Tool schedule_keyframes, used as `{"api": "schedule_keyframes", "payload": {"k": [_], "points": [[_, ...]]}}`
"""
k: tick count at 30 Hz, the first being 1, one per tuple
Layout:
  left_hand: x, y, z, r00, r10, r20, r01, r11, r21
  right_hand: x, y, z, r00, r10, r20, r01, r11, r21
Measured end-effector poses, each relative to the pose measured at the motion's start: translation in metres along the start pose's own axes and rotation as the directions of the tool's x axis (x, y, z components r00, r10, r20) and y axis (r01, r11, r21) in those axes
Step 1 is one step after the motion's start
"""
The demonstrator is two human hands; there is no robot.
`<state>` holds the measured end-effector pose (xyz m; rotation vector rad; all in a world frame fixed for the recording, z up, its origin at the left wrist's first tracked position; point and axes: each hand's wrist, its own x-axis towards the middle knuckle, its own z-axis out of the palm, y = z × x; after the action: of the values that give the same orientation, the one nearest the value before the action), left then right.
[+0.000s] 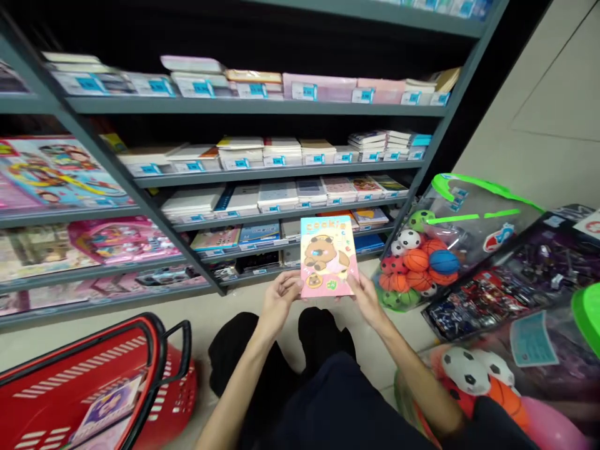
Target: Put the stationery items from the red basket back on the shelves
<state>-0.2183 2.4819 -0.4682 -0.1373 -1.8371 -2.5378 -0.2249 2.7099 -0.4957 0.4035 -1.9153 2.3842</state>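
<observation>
A: What are the fingers doing?
B: The left hand (pixel 280 299) is pinching the booklet (pixel 328 253) at its lower left corner, and the right hand (pixel 369 299) is holding the lower right, thumb lying over the cover. Some fingers are hiding behind it, so I can't tell how firmly they are pressing.
A: Where is the booklet?
B: It is hanging between both hands, just beyond the dark-clothed legs (pixel 253 359), its cartoon animal facing the wearer.
A: What could be going wrong?
B: Both grips are sitting low, leaving the top unsupported. If a thumb is slackening, the booklet could be tipping forward onto the floor (pixel 253 300). Hard pinching could be creasing the corners.
A: And beside the body?
B: At the right, a clear bag of balls (pixel 585 319) is crowding the forearm; a swinging elbow could be knocking it. At the left, the red basket (pixel 175 403) is standing close, a purple-pictured item (pixel 110 403) lying inside; a turning leg could be catching its side.
A: Further out?
B: A second bag of balls (pixel 492 187) is standing near the shelf unit (pixel 262 106). Notebook stacks (pixel 281 152) are lining the shelves; a brushing hand could be sending loose ones sliding.
</observation>
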Motion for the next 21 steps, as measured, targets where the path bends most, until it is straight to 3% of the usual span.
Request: {"api": "schedule_keyframes", "payload": {"k": [6, 9, 14, 17, 21], "points": [[0.017, 0.016, 0.026, 0.993, 0.105, 0.045, -0.106, 0.994, 0.016, 0.005, -0.026, -0.007, 0.986, -0.104, -0.134, 0.109, 0.993, 0.033], [0.017, 0.008, 0.029, 0.991, 0.121, 0.059, -0.124, 0.990, 0.063, -0.005, -0.027, -0.009, 0.966, -0.116, -0.232, 0.123, 0.992, 0.017], [0.023, -0.014, 0.035, 0.987, 0.068, 0.147, -0.083, 0.992, 0.099, -0.013, -0.020, -0.031, 0.954, -0.128, -0.270, 0.120, 0.992, -0.047], [0.041, -0.028, 0.047, 0.975, -0.003, 0.223, -0.022, 0.994, 0.109, -0.007, -0.008, -0.048, 0.938, -0.135, -0.318, 0.115, 0.990, -0.079], [0.086, -0.045, 0.075, 0.976, 0.011, 0.220, -0.034, 0.994, 0.103, 0.018, 0.009, -0.079, 0.895, -0.066, -0.442, 0.052, 0.998, -0.043]]}}
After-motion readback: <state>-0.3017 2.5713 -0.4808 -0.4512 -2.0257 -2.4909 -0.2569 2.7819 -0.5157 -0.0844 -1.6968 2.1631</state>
